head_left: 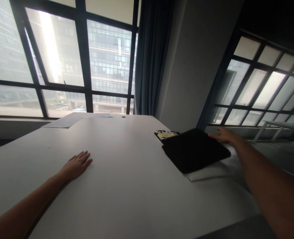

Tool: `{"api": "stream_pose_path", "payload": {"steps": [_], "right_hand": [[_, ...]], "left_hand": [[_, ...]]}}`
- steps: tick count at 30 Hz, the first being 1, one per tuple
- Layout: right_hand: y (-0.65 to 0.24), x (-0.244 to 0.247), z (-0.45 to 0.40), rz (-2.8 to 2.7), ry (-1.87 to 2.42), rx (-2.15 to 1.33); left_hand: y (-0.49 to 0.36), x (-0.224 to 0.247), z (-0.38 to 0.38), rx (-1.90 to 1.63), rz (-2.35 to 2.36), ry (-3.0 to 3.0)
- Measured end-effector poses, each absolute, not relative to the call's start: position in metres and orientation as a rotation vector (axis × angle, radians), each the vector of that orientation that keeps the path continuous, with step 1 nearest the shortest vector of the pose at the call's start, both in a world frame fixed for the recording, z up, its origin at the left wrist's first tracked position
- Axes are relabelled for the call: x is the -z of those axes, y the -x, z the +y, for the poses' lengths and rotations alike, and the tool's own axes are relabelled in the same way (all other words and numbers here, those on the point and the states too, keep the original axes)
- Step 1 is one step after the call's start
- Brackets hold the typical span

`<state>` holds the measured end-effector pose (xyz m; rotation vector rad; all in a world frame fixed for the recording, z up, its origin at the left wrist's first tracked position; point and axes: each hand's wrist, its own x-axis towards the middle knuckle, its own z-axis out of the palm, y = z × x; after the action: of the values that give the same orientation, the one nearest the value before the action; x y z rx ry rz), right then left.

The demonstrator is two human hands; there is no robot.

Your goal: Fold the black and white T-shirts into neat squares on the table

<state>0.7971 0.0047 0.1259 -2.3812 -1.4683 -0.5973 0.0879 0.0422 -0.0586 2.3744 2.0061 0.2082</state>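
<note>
My left hand (77, 164) lies flat on the white table (122, 199), fingers stretched out and holding nothing. Over at the right edge of the tabletop, my right hand (221, 135) grips the far right edge of a flat black mat (194, 151); motion blurs the fingers a little. The mat looks thin, with rounded corners, and its right side is tilted up. Beneath it shows a white sheet-like item (206, 173), its kind unclear. A flat piece with a black, white and yellow pattern (165, 134) sticks out past the mat's far left corner.
White paper sheets (62, 121) lie at the table's far left. A small dark round spot (123, 117) is near the far edge. Behind stand windows, a blue curtain (150, 63) and a grey pillar (191, 63). Another table (281, 125) is at the far right.
</note>
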Motion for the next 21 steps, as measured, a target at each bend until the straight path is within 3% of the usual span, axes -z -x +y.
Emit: {"api": "stream_pose_path", "payload": {"steps": [4,11,18,21], "right_hand": [[-0.774,-0.086,0.030,-1.698,2.392,0.253],[-0.694,-0.101,0.058,-1.845,2.064,0.451],[-0.686,0.009,0.046,-1.687,2.552,0.008],[-0.684,0.013,0.049,-1.695,2.577,-0.074]], "left_hand": [[-0.089,0.057,0.041,-0.187,2.004,-2.377],[-0.087,0.058,0.043,-0.179,1.995,-2.383],[-0.090,0.054,0.039,-0.146,1.993,-2.374],[-0.091,0.054,0.037,-0.169,2.000,-2.378]]}}
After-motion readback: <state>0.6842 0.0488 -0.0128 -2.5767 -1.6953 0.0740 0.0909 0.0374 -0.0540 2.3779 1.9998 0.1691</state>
